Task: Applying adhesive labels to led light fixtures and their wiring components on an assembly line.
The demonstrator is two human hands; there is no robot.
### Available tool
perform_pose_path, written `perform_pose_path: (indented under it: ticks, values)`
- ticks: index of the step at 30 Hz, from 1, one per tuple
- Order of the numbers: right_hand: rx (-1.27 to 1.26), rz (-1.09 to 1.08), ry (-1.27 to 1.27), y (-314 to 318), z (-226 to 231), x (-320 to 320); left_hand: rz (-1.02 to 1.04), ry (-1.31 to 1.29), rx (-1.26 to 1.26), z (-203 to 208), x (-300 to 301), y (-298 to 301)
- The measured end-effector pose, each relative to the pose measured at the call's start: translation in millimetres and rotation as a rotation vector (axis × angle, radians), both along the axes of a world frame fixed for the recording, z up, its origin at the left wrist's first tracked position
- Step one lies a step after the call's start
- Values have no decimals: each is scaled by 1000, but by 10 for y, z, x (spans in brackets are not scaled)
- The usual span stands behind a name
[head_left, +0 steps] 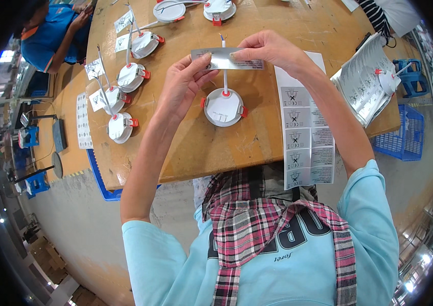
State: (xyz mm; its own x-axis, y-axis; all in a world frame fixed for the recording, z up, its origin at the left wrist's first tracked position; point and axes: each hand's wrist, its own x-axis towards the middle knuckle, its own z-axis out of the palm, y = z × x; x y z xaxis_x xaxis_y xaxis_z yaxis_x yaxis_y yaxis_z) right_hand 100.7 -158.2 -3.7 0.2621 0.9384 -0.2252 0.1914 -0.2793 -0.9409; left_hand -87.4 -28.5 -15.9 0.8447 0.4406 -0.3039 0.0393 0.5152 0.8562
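A silvery printed label (221, 60) is stretched between my two hands above the table. My left hand (188, 79) pinches its left part between thumb and fingers. My right hand (267, 51) grips its upper right part. Behind the label runs the white cable (225, 81) of a round white downlight (223, 109), its coloured wire ends showing above the strip. The downlight lies flat just below my hands, with red-tipped clips at both sides. Whether the label touches the cable I cannot tell. Beside my right forearm lies a sheet of silver labels (298, 137), hanging over the table's near edge.
Several downlights with label flags on their cables (131, 76) line the left side of the brown table (175, 153). More downlights (219, 10) lie at the far edge. At right, another downlight (387, 81) rests on a stack of label sheets (362, 76). Other people (53, 35) sit nearby.
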Motion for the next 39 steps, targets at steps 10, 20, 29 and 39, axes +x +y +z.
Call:
perform_pose_path:
  ticks: [10,20,29,39]
  values:
    - [15,2,8,-21,79,-44,42,-71,-35,-20,-32,-55]
    - [31,-21,20,-37,61,-65,54,-99,-72,-10,-40,-96]
    - [40,-40,52,-44,-16,-83,54,-111,-86,-5,-42,-107]
    - [69,-59,-6,-72,48,-118,48,-100,-35,-1,-40,-121]
